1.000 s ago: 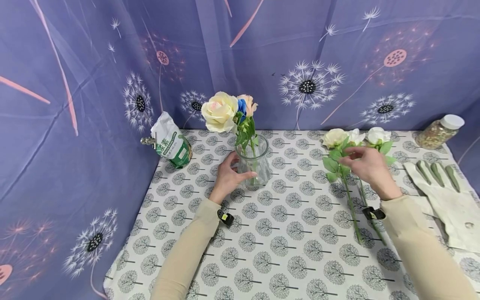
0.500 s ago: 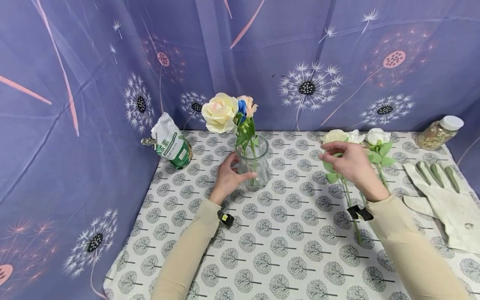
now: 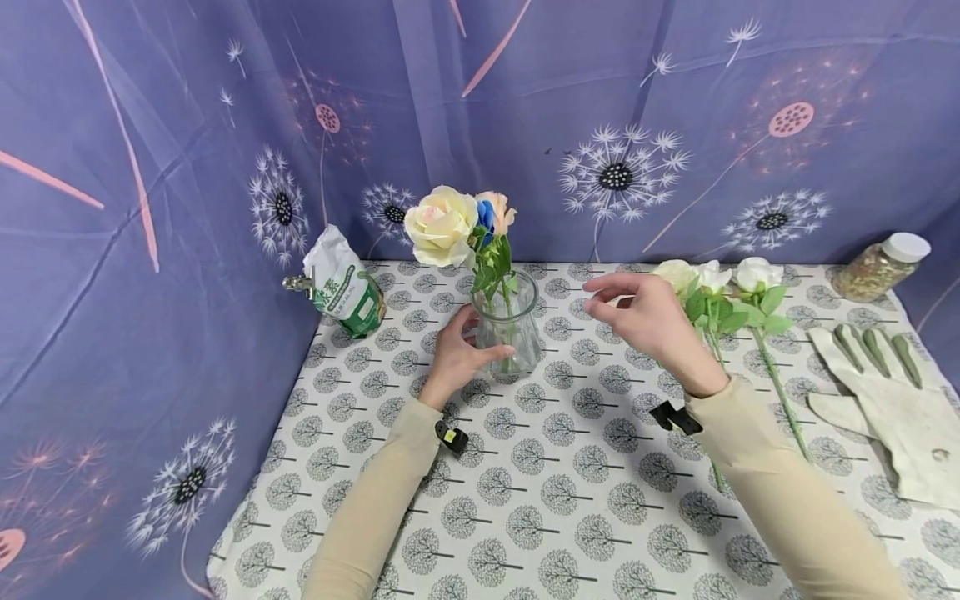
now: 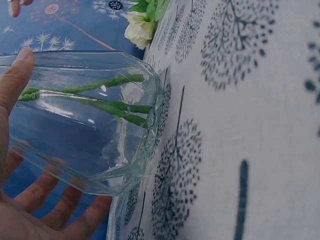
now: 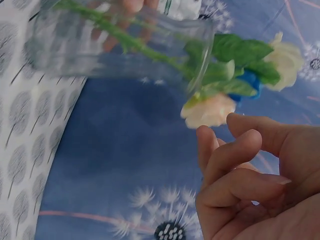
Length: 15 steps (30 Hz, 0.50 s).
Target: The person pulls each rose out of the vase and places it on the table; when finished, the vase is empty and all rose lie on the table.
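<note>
My left hand (image 3: pixel 457 354) grips the clear glass vase (image 3: pixel 527 337) from its left side, thumb across the front and fingers behind. In the vase stand a large cream rose (image 3: pixel 441 227), a blue flower (image 3: pixel 485 218) and a peach rose (image 3: pixel 501 212). Their green stems (image 4: pixel 115 106) show through the glass in the left wrist view. My right hand (image 3: pixel 660 321) hovers between the vase and the flowers on the cloth, fingers loosely bent, with nothing held. Close to it lie a cream rose (image 3: pixel 675 273) and white roses (image 3: pixel 759 273), partly hidden by the right arm.
A white and green bag (image 3: pixel 348 296) with a metal clip stands left of the vase. At the right are a white-lidded jar (image 3: pixel 879 268) and pale work gloves (image 3: pixel 900 408). A tree-patterned cloth (image 3: pixel 555 492) covers the table, and a purple curtain (image 3: pixel 517 133) hangs behind.
My right hand has moved left from above the flowers on the cloth toward the vase, carrying nothing. The left hand and vase have stayed in place.
</note>
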Tool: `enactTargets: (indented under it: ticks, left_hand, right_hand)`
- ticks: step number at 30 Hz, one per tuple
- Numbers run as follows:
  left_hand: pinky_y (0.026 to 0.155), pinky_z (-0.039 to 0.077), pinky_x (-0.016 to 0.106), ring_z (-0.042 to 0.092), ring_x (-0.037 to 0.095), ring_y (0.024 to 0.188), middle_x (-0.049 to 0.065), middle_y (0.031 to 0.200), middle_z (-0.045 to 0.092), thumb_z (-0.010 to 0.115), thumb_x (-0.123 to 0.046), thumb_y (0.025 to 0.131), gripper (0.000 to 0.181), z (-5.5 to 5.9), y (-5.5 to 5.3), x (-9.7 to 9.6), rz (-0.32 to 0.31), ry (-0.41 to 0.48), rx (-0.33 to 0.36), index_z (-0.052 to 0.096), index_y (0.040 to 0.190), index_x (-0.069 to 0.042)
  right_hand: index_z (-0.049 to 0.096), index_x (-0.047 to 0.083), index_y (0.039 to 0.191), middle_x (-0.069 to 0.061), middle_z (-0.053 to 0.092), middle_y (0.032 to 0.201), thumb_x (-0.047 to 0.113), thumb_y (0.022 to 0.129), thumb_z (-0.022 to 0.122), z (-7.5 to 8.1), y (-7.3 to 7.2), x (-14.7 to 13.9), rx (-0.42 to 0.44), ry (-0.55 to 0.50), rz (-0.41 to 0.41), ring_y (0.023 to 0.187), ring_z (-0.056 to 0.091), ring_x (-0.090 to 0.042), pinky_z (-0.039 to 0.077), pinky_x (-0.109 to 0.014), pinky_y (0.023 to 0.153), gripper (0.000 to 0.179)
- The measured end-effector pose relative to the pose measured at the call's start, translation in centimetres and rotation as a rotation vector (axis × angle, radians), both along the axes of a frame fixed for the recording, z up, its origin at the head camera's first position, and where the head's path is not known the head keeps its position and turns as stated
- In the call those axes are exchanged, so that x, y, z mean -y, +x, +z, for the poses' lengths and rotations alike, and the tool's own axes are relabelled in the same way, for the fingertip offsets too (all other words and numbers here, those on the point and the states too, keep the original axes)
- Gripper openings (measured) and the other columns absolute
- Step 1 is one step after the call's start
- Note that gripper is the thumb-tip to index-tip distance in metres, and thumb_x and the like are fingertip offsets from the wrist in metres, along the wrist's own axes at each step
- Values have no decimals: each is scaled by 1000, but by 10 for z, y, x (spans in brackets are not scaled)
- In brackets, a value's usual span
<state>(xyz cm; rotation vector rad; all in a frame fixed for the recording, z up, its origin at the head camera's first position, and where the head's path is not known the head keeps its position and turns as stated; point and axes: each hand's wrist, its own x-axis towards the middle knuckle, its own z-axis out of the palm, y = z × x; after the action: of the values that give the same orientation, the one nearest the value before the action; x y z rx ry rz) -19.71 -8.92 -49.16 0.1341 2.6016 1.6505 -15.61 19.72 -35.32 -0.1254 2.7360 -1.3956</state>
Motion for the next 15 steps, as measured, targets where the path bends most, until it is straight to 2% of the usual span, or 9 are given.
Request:
enactTargets:
  ticks: [9, 15]
  left_hand:
    - [115, 59, 56, 66, 37, 134, 14, 147, 67, 102, -33, 74, 94, 0, 0, 0, -12, -13, -7, 55, 154, -19]
    - [115, 60, 55, 67, 38, 134, 15, 146, 68, 101, -32, 76, 92, -2, 0, 1, -30, 4, -26, 55, 155, -19]
  right_hand:
    - [80, 9, 126, -18, 81, 115, 13, 99, 79, 3, 0, 35, -75, -53, 84, 65, 65, -10, 53, -23, 52, 27]
    - [80, 6, 124, -19, 82, 114, 9, 98, 79, 0, -4, 60, -142, -85, 158, 57, 57, -11, 45, -21, 46, 27]
